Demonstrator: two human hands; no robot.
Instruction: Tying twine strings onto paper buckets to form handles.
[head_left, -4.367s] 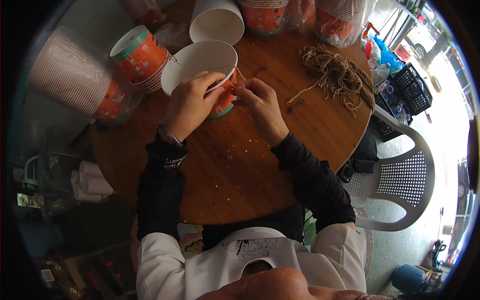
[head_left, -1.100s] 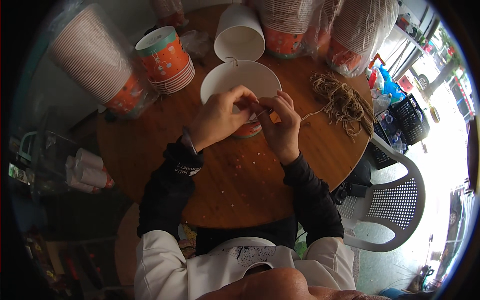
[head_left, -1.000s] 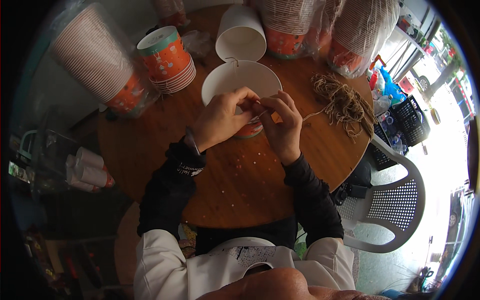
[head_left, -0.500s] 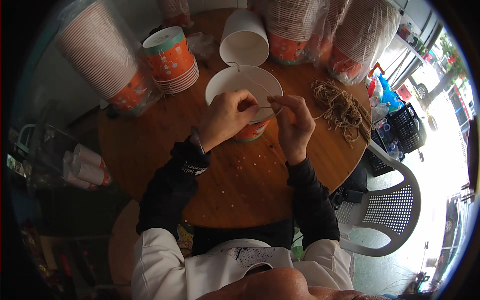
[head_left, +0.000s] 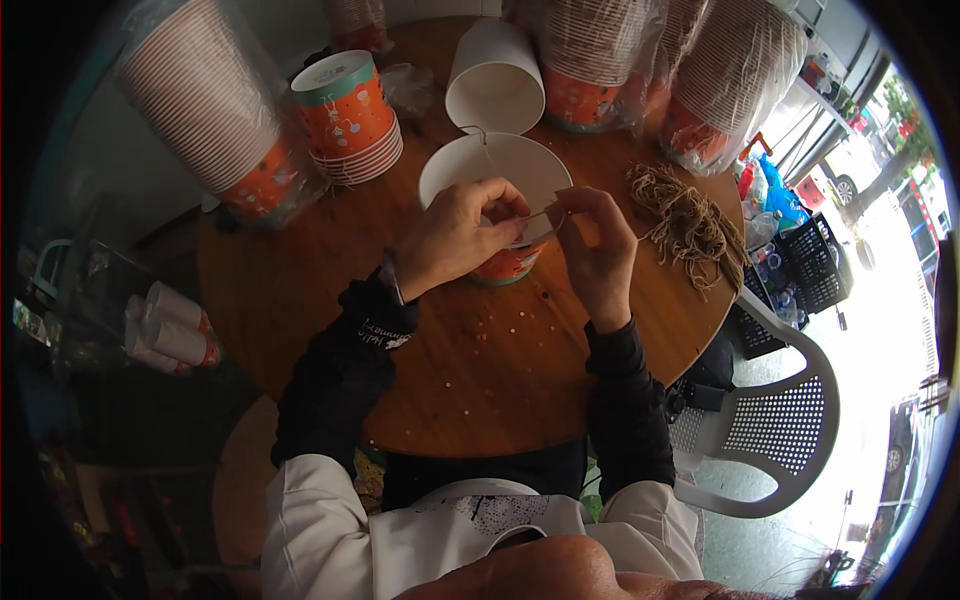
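Note:
A paper tub, white inside and orange outside, stands upright on the round wooden table. A thin string loops over its far rim and runs to its near side. At the near left rim my left hand is closed in a pinch on the string. Just right of the rim, my right hand pinches the string too, thumb against fingers. Only a short stretch shows between the two hands. A loose bundle of brown string lies to the right of the tub.
Behind the tub a white tub lies on its side. Nested orange tubs stand at the back left, beside a bagged stack. More bagged stacks line the far right. A grey plastic chair stands at the right.
My right hand has moved slightly right and down, and its fingers have bent more. My left hand has shifted a little right, still pinching the string. The view has shifted slightly.

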